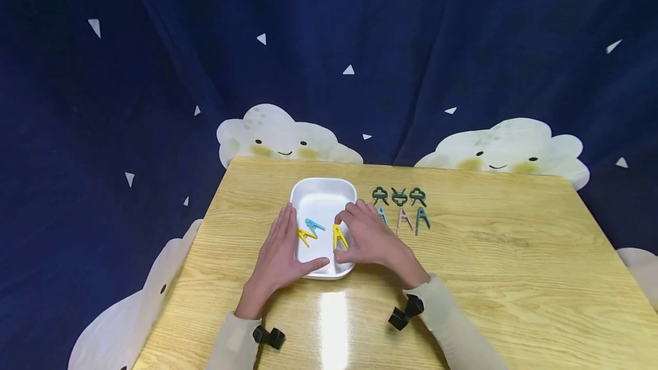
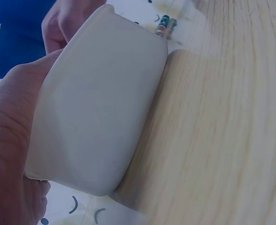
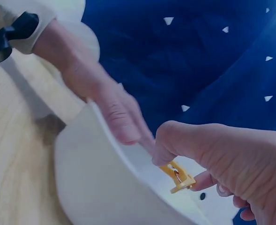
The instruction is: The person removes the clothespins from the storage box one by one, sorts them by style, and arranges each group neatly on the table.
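Note:
My right hand [image 1: 367, 236] reaches over the right rim of a white tub [image 1: 324, 187] and pinches a yellow clothespin [image 1: 339, 237] between thumb and index finger; the right wrist view shows the clothespin [image 3: 177, 177] held inside the tub. My left hand [image 1: 281, 250] rests along the tub's left rim, fingers straight and thumb stretched over the near end. Inside, by the left wall, lie a light blue clothespin [image 1: 314, 226] and another yellow clothespin [image 1: 305, 237]. Seen from the left wrist, the tub's outer side [image 2: 95, 103] stands beside the palm.
Right of the tub, three dark green clips [image 1: 399, 196] lie in a row on the wooden table [image 1: 493, 261]. Before them are a light blue clothespin [image 1: 382, 214], partly hidden by my right hand, a pink clothespin [image 1: 404, 220] and a teal clothespin [image 1: 422, 220]. A dark blue curtain [image 1: 319, 27] hangs behind.

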Demonstrator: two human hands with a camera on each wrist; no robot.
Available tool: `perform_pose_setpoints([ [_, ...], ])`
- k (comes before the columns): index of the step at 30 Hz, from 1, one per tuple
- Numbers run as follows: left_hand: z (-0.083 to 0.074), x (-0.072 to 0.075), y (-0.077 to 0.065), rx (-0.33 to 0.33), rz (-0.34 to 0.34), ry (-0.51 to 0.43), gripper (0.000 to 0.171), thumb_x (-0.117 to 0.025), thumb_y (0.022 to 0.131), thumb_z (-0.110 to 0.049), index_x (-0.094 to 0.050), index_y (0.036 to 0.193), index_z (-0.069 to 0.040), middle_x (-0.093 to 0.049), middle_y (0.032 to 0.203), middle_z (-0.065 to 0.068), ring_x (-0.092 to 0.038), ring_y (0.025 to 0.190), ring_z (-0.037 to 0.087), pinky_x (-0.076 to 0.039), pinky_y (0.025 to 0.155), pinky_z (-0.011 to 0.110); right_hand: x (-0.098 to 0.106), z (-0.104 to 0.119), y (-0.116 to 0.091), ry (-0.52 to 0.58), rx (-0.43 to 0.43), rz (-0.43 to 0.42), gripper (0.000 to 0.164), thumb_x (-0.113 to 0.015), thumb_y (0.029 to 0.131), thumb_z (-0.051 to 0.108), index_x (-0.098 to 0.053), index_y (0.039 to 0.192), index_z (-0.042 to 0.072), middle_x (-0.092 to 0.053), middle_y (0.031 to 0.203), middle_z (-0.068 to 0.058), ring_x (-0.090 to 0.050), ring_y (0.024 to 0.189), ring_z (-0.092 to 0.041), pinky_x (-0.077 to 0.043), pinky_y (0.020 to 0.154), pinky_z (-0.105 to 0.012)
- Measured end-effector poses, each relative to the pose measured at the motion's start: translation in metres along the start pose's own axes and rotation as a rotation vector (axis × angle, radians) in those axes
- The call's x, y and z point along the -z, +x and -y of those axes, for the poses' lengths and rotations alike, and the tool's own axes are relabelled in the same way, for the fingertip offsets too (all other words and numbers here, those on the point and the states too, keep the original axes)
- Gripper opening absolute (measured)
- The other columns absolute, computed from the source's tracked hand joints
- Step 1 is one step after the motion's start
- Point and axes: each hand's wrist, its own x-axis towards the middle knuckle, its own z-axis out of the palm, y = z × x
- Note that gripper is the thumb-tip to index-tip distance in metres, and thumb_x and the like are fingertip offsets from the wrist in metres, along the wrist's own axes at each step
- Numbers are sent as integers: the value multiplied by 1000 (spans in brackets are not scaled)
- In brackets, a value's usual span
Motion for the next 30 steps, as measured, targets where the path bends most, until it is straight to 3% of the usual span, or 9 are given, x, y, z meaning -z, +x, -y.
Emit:
perform_pose_setpoints([
  [11,0,-1,0,16,14,-9,142,-62,74,-91,-3,167,-1,-1,176,14,1,162,25,-12,131,45,21,-19,-26,37,-84,-71,58,-85,68,48,-72,109,9,-62,101,-4,-46,96,-23,-43,87,-42],
  [17,0,0,1,29,25,-19,142,-61,74,-93,-1,167,-3,6,176,8,3,162,22,-9,132,43,22,-32,-38,33,-104,-88,61,-84,67,49,-72,111,9,-63,102,-3,-46,96,-24,-40,88,-43],
  [22,-1,0,1,24,26,-23,142,-63,74,-91,-2,167,-3,4,176,9,2,162,23,-9,132,43,19,-45,-51,29,-131,-95,57,-83,68,45,-72,110,8,-65,103,-7,-49,99,-27,-41,92,-49],
  [30,1,0,1,21,20,-14,142,-62,74,-91,-1,167,-3,2,176,11,1,162,23,-10,132,43,6,-66,-65,-38,-147,-75,58,-85,66,49,-74,105,7,-59,89,0,-47,91,-26,-39,82,-42],
])
